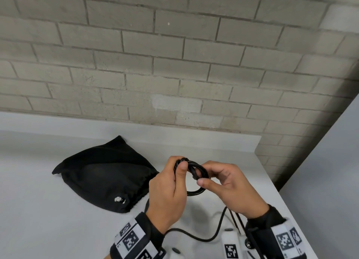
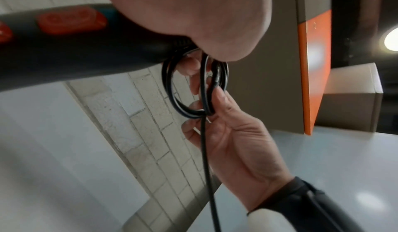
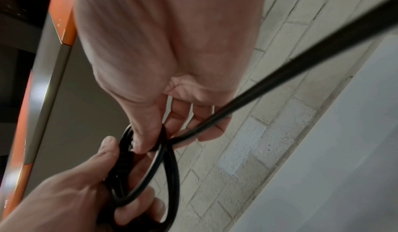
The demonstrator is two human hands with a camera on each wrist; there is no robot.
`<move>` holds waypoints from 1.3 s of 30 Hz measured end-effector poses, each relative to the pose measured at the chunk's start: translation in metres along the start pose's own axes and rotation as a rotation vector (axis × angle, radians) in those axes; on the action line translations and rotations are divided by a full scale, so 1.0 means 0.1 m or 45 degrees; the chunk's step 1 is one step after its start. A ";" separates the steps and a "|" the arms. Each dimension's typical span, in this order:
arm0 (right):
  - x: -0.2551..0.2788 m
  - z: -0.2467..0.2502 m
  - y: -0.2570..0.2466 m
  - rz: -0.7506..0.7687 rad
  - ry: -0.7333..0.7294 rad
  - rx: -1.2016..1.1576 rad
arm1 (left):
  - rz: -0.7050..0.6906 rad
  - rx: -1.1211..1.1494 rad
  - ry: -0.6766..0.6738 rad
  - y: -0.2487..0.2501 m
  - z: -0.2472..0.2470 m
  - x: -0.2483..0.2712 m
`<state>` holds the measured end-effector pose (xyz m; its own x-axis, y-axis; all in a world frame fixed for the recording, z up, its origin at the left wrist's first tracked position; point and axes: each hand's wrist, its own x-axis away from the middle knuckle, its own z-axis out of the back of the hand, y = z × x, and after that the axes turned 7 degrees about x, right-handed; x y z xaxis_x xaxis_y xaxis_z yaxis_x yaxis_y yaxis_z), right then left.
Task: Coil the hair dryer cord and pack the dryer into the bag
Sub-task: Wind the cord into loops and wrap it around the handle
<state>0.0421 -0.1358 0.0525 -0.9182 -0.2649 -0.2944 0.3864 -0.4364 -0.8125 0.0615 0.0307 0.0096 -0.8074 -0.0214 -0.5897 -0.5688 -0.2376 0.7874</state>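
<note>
A small coil of black cord (image 1: 195, 191) hangs between both hands above the white counter (image 1: 38, 200). My left hand (image 1: 179, 166) grips the coil's left side, thumb over the strands. At the right side my right hand (image 1: 204, 178) pinches the cord with thumb and fingers. The right wrist view shows the coil (image 3: 172, 176) and a taut length of cord (image 3: 280, 75) running off past the camera. Loose cord (image 1: 204, 239) trails down toward my body. A dark handle with orange-red buttons (image 2: 71, 21), apparently the dryer's, shows by my left palm. The black drawstring bag (image 1: 104, 173) lies to the left.
A grey brick wall (image 1: 174, 64) backs the counter, whose right edge (image 1: 275, 190) drops off beside my right hand. The left wrist view shows an orange-and-grey panel (image 2: 314, 65) and a cardboard box (image 2: 355, 99) off to the side.
</note>
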 end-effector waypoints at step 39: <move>0.26 -0.44 -0.24 -0.494 0.303 -0.622 | -0.142 -0.078 0.195 -0.13 -0.01 -0.03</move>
<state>0.0053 -0.0946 0.0422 -0.9985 0.0542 0.0080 -0.0084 -0.0076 -0.9999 0.0717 0.0328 0.0008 -0.7040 -0.1381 -0.6966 -0.6389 -0.3050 0.7062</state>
